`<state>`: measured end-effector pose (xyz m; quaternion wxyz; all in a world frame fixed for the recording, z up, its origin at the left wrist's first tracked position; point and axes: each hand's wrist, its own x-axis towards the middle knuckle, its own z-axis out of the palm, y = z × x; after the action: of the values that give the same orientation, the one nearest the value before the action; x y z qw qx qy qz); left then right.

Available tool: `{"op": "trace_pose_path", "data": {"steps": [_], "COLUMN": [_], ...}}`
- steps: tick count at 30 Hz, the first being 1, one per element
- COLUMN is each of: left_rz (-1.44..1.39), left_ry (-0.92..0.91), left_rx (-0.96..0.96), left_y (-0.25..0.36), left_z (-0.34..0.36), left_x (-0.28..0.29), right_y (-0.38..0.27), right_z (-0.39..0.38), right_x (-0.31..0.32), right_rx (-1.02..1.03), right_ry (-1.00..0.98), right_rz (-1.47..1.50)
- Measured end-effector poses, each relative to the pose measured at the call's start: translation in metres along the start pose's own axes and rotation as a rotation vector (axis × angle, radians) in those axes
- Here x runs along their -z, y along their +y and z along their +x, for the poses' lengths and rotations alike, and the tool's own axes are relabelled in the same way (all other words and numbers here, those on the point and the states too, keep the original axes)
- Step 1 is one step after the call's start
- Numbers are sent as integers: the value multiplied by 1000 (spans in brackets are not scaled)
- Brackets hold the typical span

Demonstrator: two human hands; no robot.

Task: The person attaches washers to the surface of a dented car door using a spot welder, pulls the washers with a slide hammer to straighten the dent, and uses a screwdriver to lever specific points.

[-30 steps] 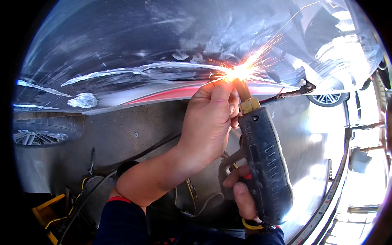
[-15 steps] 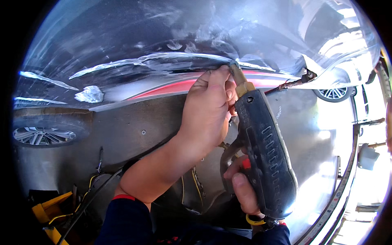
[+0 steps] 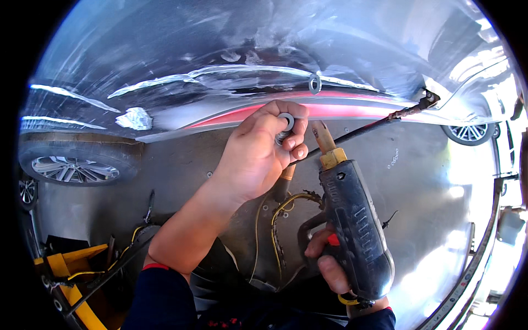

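A black pistol-shaped spot welding gun with a brass collar and a blunt metal tip is gripped by my right hand, a finger near its red trigger. The tip points up toward the car panel, apart from it. My left hand pinches a small stack of metal washers between thumb and fingers, left of the gun tip. Above both hands, a single washer stands edge-on against the scraped dark car panel, by a bare-metal crease. My fingers partly hide the stack.
A black rod with a rusty end runs behind my left fingers to the panel's right side. Loose washers lie on the grey floor. Yellow-and-black cables hang below. Car wheels flank the work; a yellow frame stands lower left.
The gun tip has drawn back downward from the panel. My left hand has moved down and left, turning so the washers show. A washer now stands uncovered on the panel.
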<state>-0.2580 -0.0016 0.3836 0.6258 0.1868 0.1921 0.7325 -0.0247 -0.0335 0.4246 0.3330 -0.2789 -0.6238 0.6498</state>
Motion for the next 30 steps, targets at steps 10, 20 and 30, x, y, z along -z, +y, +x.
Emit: {"op": "trace_pose_path", "data": {"steps": [10, 20, 30], "left_rz": [2, -27, 64], "left_ry": [-44, -85, -81], "left_rx": [-29, -9, 42], "left_y": [-1, -4, 3], "left_z": [-2, 8, 4], "left_x": [14, 13, 11], "right_y": [6, 2, 6], "right_z": [0, 6, 5], "right_x": [13, 6, -8], "right_rx": [-205, -135, -136], "right_ry": [-163, -182, -63], "right_rz": [-30, -26, -6]}}
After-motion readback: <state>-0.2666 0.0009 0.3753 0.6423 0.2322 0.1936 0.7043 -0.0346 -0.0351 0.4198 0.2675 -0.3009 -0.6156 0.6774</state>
